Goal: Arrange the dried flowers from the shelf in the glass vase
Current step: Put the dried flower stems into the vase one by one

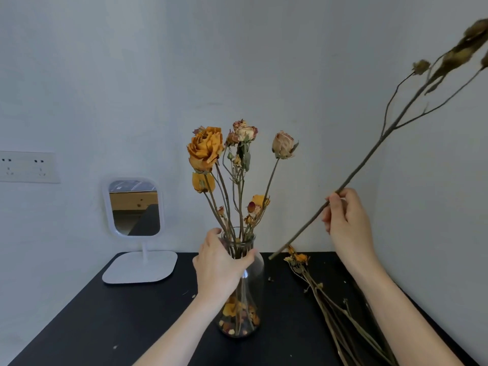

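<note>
A clear glass vase (253,291) stands in the middle of the black table (111,320). It holds several dried roses (206,149), orange and pale pink, and loose petals lie at its bottom. My left hand (220,268) is wrapped around the vase's neck. My right hand (347,220) pinches a long branched dried stem (369,151) near its lower end. The stem slants up to the right, its brown flower heads blurred at the frame's top right corner, and its cut end hangs just right of the vase above the table.
More dried stems (340,313) with small orange blooms lie on the table's right side, under my right forearm. A white standing mirror (134,207) sits at the back left. A wall socket plate (29,167) is on the left wall. Petal crumbs dot the table.
</note>
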{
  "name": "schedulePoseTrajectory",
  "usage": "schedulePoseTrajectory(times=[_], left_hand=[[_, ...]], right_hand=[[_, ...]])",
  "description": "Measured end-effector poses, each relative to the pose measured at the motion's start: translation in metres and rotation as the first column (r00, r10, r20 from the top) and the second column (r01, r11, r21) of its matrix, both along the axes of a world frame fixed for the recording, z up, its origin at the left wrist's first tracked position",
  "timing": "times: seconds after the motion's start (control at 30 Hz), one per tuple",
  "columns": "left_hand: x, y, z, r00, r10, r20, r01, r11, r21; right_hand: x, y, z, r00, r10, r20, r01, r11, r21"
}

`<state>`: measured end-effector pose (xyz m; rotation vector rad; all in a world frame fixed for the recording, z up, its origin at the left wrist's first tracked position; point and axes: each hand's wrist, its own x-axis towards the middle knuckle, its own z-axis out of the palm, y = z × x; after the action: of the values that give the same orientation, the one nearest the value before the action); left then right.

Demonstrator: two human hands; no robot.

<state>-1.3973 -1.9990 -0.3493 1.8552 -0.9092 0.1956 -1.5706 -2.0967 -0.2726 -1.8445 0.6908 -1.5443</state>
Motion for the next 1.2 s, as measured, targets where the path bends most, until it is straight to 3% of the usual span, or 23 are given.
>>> schedulePoseTrajectory(times=[0.17, 0.37, 0.63, 0.77, 0.9, 1.2], left_hand=[[0.016, 0.009, -0.002, 0.986, -0.166, -0.023, 0.166, 0.986, -0.020], [0.028, 0.015, -0.001, 0.913, -0.363, -0.186, 0.364, 0.931, -0.028], [0.027, 0.012, -0.001, 0.966, -0.239, -0.093, 0.235, 0.970, -0.055], [0.029, 0.014, -0.001, 0.950, -0.290, -0.112, 0.293, 0.956, 0.003], [0.029, 0.015, 0.001, 0.886, -0.418, -0.198, 0.421, 0.907, -0.032], [0.032, 0.015, 0.001, 0.908, -0.385, -0.164, 0.385, 0.922, -0.034]], right_hand=[[0.001, 0.001, 0.007, 0.998, 0.042, 0.041, -0.041, 0.999, -0.002], [0.007, 0.006, 0.020, 0.995, 0.091, 0.043, -0.090, 0.996, -0.018], [0.019, 0.018, 0.033, 0.985, 0.172, 0.018, -0.170, 0.981, -0.090], [0.024, 0.023, 0.034, 0.976, 0.218, -0.021, -0.219, 0.969, -0.114], [0.031, 0.031, 0.033, 0.969, 0.225, -0.106, -0.239, 0.959, -0.154], [0.048, 0.044, 0.025, 0.911, 0.129, -0.392, -0.243, 0.935, -0.258]])
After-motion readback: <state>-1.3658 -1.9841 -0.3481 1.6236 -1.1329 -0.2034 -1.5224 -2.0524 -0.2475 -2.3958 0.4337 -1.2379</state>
